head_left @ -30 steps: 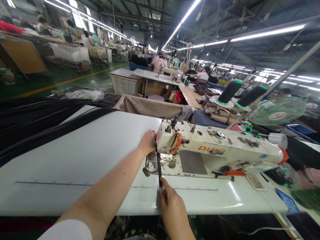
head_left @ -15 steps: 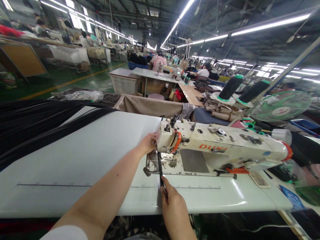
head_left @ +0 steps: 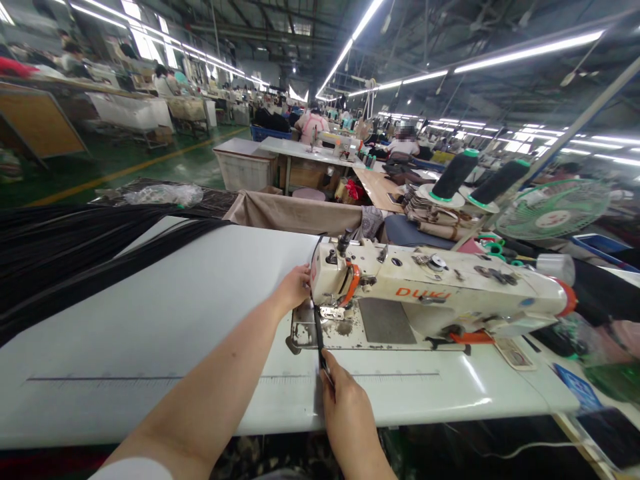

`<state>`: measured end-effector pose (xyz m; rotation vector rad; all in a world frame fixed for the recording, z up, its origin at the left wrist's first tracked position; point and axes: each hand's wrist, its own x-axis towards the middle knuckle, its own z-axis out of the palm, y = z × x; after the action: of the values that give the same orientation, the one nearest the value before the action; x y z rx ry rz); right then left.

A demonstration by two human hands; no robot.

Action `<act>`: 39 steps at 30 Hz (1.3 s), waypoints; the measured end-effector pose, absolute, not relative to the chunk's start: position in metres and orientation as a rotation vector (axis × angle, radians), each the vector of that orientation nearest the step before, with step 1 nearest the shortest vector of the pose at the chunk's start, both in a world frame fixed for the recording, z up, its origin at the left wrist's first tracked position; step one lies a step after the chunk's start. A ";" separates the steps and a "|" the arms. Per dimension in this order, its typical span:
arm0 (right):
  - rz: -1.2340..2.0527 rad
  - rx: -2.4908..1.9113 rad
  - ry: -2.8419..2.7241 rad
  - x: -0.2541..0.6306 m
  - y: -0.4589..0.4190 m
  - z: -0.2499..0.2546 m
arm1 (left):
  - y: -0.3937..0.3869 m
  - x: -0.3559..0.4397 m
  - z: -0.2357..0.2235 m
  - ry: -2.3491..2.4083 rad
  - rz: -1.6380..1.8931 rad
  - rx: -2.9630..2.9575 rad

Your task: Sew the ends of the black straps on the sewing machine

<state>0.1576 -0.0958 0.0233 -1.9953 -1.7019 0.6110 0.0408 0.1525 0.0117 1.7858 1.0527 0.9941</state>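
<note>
Drawn a little nearer along the left end of the sewing machine (head_left: 440, 283), the left hand (head_left: 294, 288) sits slightly lower than in the first frame, and a thin dark line (head_left: 315, 252) now shows above its fingers, along the machine's far left edge. That line is probably the far part of the black strip (head_left: 319, 331), which would mean more of it has gone past the needle area. The right hand (head_left: 350, 407) has barely shifted.

The strip runs toward the wearer from beneath the machine's left end, its near end in the right grip, pinched between thumb and forefinger; a slim metal tool (head_left: 327, 377) also shows there, its kind unclear. The left grip's fingertips are partly hidden against the machine, so I cannot tell whether they pinch anything.

Counted: two hands, one strip being worked, one machine on the tabletop (head_left: 225, 300), one printed ruler line (head_left: 380, 376) in front of it, two black thread cones (head_left: 455, 176) and one green fan (head_left: 553, 210) beyond its right half, and one heap of black strips (head_left: 75, 260) well to its left, too tangled to number.
</note>
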 end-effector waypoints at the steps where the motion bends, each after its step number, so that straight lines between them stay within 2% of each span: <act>1: 0.588 -1.981 -1.709 0.158 -0.096 0.022 | 0.153 0.039 0.013 1.047 0.992 1.786; 8: 0.391 -1.780 -1.556 0.165 -0.099 0.012 | 0.151 0.027 0.017 1.167 1.087 1.609; 14: 0.440 -1.615 -1.449 0.164 -0.095 0.026 | 0.137 0.021 0.015 1.258 1.186 1.263; 17: 0.627 -1.535 -1.409 0.155 -0.090 0.038 | 0.122 0.010 0.020 1.181 1.237 1.127; 21: 1.177 -1.430 -1.164 0.138 -0.080 0.042 | 0.093 -0.013 0.028 1.076 1.263 1.016; 24: 1.408 -1.326 -0.945 0.125 -0.069 0.040 | 0.069 -0.030 0.030 1.066 1.284 0.980; 39: 1.600 -1.160 -0.925 0.094 -0.015 0.035 | -0.006 -0.085 0.037 1.143 1.319 1.209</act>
<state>0.0942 -0.0147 0.0351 -1.1596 -0.9255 1.6003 -0.0851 -0.0057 0.0368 1.2095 1.1425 1.3193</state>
